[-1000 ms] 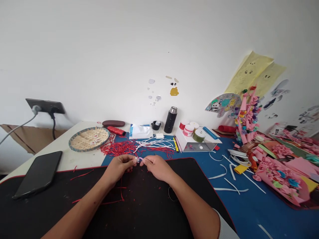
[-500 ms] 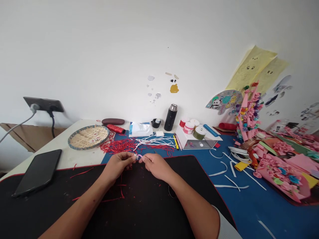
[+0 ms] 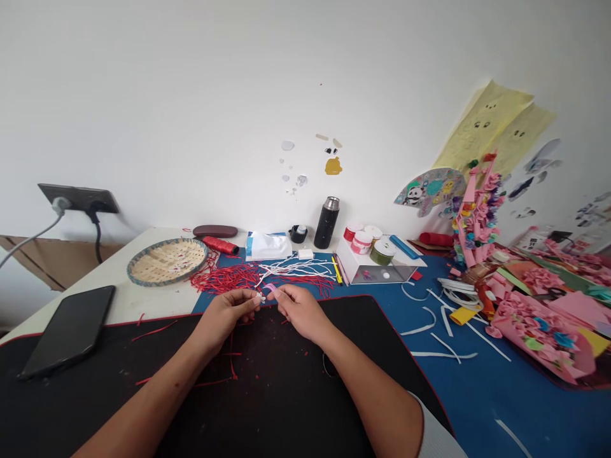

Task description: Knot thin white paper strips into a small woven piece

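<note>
My left hand (image 3: 235,310) pinches a small white flower-like piece (image 3: 260,297) between thumb and fingertips, above the back part of the black mat (image 3: 281,394). Close on its right, my right hand (image 3: 298,309) has its fingers closed on a small purple item (image 3: 272,288), too small to make out well. Only a narrow gap separates the fingertips of the two hands. Red cord pieces (image 3: 232,366) lie on the mat near my left wrist. Behind the hands are a pile of red cords (image 3: 229,278) and a bundle of white cords (image 3: 296,270).
A woven basket (image 3: 165,262) and a phone (image 3: 69,327) lie at the left. A black bottle (image 3: 327,222) and a white box (image 3: 377,270) with small tubs stand behind. Paper strips (image 3: 443,355) and a tray of pink paper flowers (image 3: 544,337) are at the right.
The fingertips of my right hand have shifted slightly up, and the purple item now looks straighter and sits higher. The view has moved a little.
</note>
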`<state>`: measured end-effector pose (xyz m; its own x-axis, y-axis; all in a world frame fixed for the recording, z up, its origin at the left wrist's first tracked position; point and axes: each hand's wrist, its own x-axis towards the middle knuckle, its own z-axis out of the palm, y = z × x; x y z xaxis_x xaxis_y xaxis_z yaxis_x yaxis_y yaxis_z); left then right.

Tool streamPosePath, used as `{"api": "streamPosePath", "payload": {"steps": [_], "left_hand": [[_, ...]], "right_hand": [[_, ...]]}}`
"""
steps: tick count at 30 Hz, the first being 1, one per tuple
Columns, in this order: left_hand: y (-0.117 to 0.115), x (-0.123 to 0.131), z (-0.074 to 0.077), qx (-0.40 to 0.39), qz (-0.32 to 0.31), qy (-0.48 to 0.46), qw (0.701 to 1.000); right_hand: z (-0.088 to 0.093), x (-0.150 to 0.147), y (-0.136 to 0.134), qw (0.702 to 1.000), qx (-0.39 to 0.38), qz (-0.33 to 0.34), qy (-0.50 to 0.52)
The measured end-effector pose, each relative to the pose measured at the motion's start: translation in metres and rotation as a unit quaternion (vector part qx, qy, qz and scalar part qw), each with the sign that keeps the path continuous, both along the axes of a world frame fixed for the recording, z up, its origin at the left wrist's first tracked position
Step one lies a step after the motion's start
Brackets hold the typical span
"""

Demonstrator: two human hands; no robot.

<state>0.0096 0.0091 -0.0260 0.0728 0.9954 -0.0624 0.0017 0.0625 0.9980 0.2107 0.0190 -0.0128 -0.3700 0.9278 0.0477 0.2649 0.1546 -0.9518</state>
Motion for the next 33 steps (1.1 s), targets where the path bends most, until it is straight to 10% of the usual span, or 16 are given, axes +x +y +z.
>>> {"api": "streamPosePath", "payload": {"steps": [33], "left_hand": [[-0.0069, 0.0041, 0.0072, -0.093, -0.061, -0.11, 0.988]], "right_hand": [[0.0069, 0.0012, -0.0022, 0.998, 0.064, 0.004, 0.01]]}}
